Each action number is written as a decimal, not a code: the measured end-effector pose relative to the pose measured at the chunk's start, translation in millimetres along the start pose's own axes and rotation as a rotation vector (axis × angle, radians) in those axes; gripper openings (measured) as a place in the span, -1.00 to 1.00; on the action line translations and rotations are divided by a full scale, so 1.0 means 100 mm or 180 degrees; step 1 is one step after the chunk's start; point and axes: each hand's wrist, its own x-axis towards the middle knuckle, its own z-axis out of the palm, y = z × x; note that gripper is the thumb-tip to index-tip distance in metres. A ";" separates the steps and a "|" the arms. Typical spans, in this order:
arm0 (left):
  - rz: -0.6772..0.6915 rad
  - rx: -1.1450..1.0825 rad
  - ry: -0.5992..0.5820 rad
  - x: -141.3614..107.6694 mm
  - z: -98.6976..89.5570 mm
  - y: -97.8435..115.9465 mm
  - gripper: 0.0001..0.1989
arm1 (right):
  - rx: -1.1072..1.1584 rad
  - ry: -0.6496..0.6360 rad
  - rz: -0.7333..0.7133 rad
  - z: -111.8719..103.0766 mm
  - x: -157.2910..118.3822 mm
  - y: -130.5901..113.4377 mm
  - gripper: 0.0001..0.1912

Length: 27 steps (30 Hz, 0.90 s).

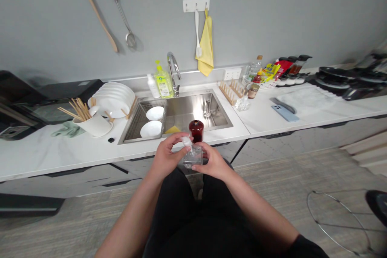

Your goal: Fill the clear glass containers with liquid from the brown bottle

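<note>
My left hand (169, 152) pinches a white pump head (186, 142) between thumb and fingers. The pump head is tilted over the top of a clear, square pump bottle (192, 162); whether it is seated on the neck I cannot tell. My right hand (213, 162) grips that clear bottle from its right side, in front of the counter's edge. Just beyond both hands stands a dark red-brown bottle (196, 131), upright at the front of the sink, its top without a pump. Its lower part is hidden behind my hands.
Behind is a steel sink (228, 123) with white bowls (151, 129) and a curved faucet (173, 70). At left stand a chopstick holder (96, 125) and racked white plates (116, 100). On the right are a small glass bottle (242, 104), wooden rack (229, 93) and blue phone (285, 113).
</note>
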 end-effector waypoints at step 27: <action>0.0070 -0.0117 0.0982 -0.35 -0.34 -0.19 -0.62 | -0.0059 -0.0085 0.0099 0.10 0.09 0.08 -0.25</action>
